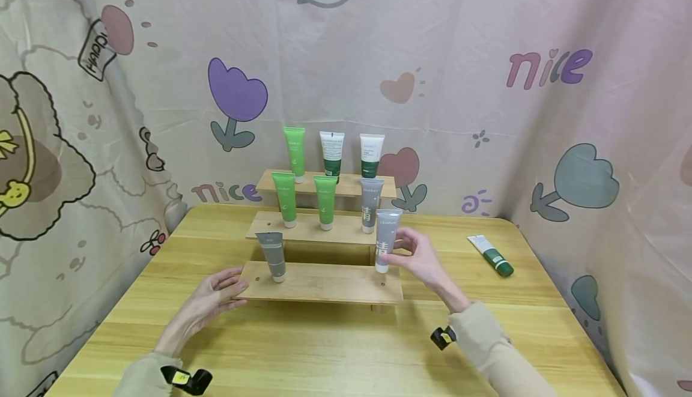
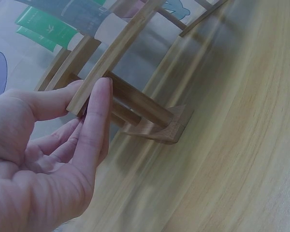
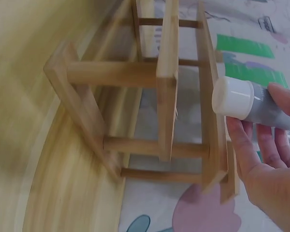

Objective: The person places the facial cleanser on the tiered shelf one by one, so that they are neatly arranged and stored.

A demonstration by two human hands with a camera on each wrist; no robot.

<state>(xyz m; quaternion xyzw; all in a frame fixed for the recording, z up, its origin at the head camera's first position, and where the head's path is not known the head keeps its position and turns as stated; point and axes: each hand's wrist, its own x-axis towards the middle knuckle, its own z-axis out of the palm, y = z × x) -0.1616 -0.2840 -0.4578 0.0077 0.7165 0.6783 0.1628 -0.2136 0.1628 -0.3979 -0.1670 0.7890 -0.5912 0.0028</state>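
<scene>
A three-tier wooden display shelf (image 1: 324,289) stands mid-table. At its left end, my left hand (image 1: 216,292) pinches the lowest board, thumb on top and fingers beneath, as the left wrist view shows on the board edge (image 2: 94,87). My right hand (image 1: 418,259) holds a grey-blue squeeze tube (image 1: 387,235) between thumb and fingers, cap down, over the right end of that board. In the right wrist view a gap shows between its white cap (image 3: 232,98) and the lowest board (image 3: 167,96). A darker grey tube (image 1: 273,256) stands on the lowest board's left.
Two green tubes (image 1: 326,202) and another grey-blue tube (image 1: 370,205) stand on the middle tier. On the top tier are a green tube (image 1: 295,152) and two white-and-green tubes (image 1: 332,154). One more white-and-green tube (image 1: 491,256) lies at the table's right. A printed curtain (image 1: 432,24) hangs behind.
</scene>
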